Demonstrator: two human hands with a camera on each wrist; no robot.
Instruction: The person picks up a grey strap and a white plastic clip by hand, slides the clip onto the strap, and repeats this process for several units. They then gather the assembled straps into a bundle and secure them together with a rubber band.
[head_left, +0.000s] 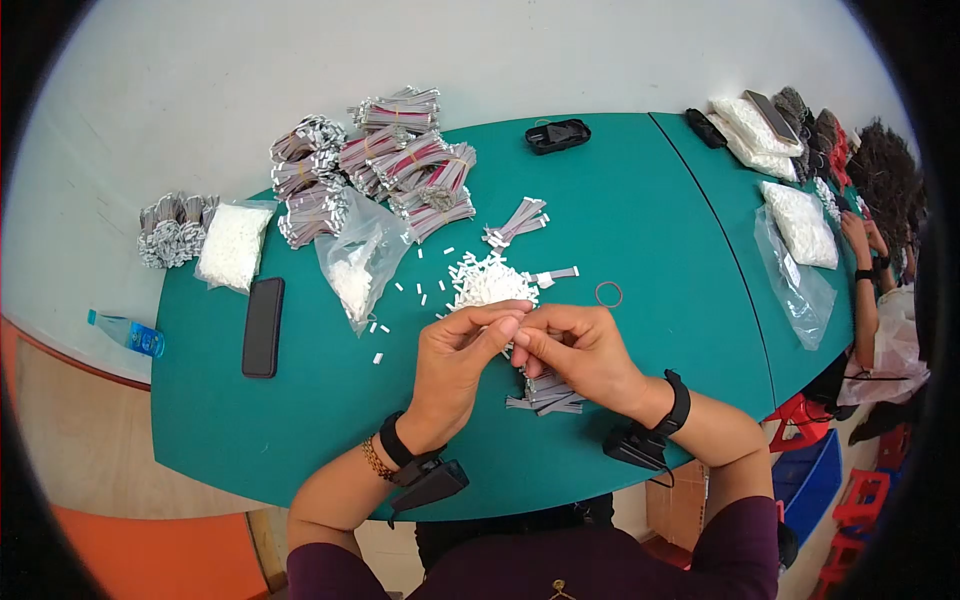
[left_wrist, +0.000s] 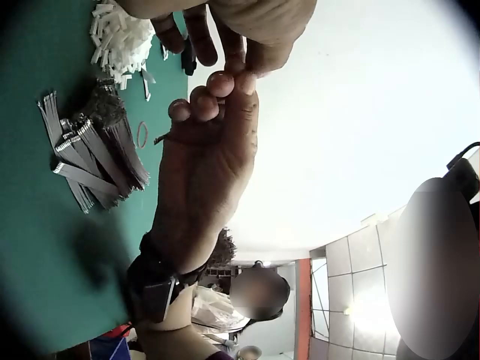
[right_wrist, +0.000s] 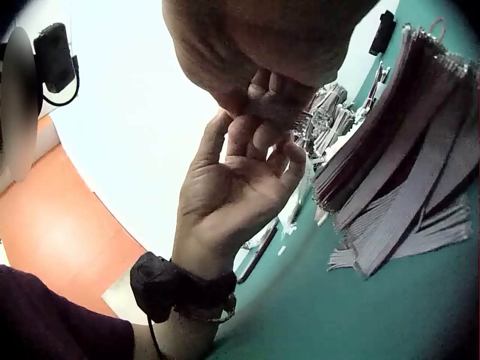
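My two hands meet fingertip to fingertip above the green table (head_left: 650, 220). The right hand (head_left: 532, 340) curls its fingers round a thin grey ribbon cable (left_wrist: 166, 136), of which only an end shows in the left wrist view. The left hand (head_left: 505, 324) pinches at the same spot; what lies between its fingertips is hidden. Under the hands lies a loose stack of grey ribbon cables (head_left: 546, 396), also seen as the ribbon cable stack (right_wrist: 405, 172). A heap of small white connectors (head_left: 488, 282) sits just beyond the hands.
A red rubber band (head_left: 609, 293) lies right of the heap. A black phone (head_left: 263, 327), bags of white connectors (head_left: 355, 265) and bundled ribbon cables (head_left: 385, 165) fill the left and back. A black case (head_left: 557, 135) is at the far edge. Another person (head_left: 880, 300) sits at the right.
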